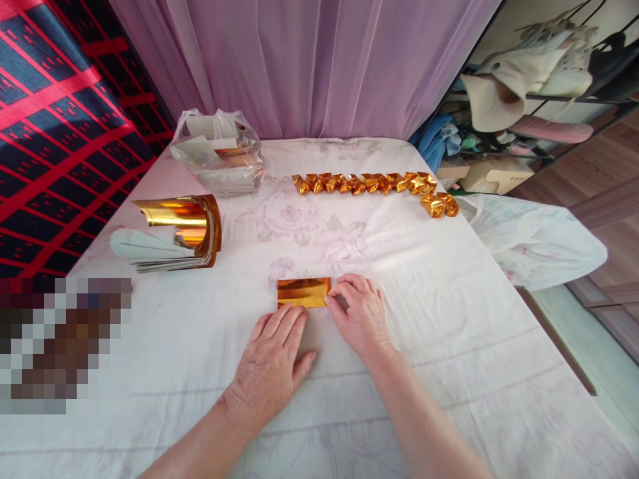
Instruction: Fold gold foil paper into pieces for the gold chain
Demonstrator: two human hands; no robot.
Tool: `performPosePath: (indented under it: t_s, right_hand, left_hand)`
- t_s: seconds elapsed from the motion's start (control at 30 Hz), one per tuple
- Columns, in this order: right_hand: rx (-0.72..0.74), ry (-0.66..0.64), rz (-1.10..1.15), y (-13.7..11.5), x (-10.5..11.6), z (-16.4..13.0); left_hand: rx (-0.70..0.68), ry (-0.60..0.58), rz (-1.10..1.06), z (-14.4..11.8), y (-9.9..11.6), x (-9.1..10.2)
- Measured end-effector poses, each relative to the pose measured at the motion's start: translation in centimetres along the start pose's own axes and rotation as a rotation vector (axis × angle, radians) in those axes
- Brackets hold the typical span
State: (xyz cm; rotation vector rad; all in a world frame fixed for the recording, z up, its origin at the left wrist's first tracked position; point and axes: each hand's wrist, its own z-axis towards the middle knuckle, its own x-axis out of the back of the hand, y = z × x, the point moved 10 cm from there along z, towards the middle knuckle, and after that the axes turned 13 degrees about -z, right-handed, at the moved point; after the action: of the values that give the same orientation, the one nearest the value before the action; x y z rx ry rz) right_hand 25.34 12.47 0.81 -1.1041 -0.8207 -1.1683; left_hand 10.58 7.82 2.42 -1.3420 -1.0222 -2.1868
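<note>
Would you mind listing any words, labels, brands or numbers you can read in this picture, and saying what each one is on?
None can be read.
Gold sheet under the fingers: plain foil, no print.
Foil stack and folded gold pieces: no lettering.
Plastic bag: no lettering visible.
Boxes by the shelf: too small and blurred to tell.
Table cloth: a flower pattern only.

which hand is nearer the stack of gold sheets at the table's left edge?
Left. The left hand lies below the folded gold paper, on the side of the stack of gold sheets; the right hand is farther right, at the paper's right end.
</note>
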Motion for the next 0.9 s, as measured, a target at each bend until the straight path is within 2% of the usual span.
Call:
performPosePath:
  t_s: [0.9]
  right_hand:
    - [-0.014, 0.001, 0.009, 0.2, -0.1, 0.0]
  left_hand:
    - [0.013, 0.005, 0.055, -1.4, -1.6, 1.5]
